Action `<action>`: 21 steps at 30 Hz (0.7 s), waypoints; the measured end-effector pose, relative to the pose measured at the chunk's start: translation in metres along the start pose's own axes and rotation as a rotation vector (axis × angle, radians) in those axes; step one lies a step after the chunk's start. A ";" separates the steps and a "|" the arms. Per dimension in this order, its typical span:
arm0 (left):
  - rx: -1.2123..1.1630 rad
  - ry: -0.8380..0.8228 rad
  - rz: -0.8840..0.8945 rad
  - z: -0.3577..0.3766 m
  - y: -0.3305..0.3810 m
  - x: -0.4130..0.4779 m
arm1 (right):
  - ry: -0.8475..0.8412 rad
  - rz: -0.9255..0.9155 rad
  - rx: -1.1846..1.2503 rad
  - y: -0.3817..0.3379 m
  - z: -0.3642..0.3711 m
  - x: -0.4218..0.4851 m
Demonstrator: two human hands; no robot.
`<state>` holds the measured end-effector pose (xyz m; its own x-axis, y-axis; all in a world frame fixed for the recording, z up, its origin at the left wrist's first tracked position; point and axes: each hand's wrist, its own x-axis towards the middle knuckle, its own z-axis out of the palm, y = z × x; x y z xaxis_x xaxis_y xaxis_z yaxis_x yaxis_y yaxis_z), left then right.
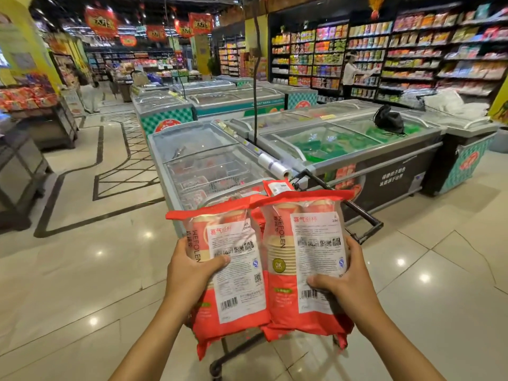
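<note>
A row of glass-topped freezer chests (357, 144) runs across the shop floor, with a black bag (389, 119) lying on the lid of the far one. In front of them stands a shopping cart (362, 218), its dark frame showing behind and below two red packs of paper cups held side by side, edges touching. The left hand (189, 273) grips the left pack (233, 270) at its left edge, thumb across the label. The right hand (349, 281) clasps the right pack (310, 259) at its right edge, thumb on the label.
</note>
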<state>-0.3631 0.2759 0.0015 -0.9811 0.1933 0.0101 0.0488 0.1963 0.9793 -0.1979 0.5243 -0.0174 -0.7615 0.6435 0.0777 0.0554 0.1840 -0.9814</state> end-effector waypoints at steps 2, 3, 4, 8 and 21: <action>-0.031 -0.028 -0.018 0.012 -0.003 0.037 | 0.012 0.021 0.003 0.001 0.008 0.033; -0.040 -0.037 -0.030 0.016 -0.005 0.055 | 0.013 0.034 0.003 0.001 0.012 0.049; -0.044 -0.042 -0.041 0.020 -0.007 0.072 | 0.012 0.049 0.001 0.001 0.016 0.064; -0.053 -0.027 -0.079 0.031 -0.015 0.141 | 0.032 0.060 -0.031 -0.002 0.036 0.114; -0.037 0.085 -0.265 0.048 -0.057 0.261 | -0.009 0.148 0.021 0.023 0.047 0.237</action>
<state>-0.6132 0.3615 -0.0616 -0.9711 0.0581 -0.2315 -0.2165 0.1941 0.9568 -0.4073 0.6461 -0.0298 -0.7516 0.6560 -0.0692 0.1540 0.0724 -0.9854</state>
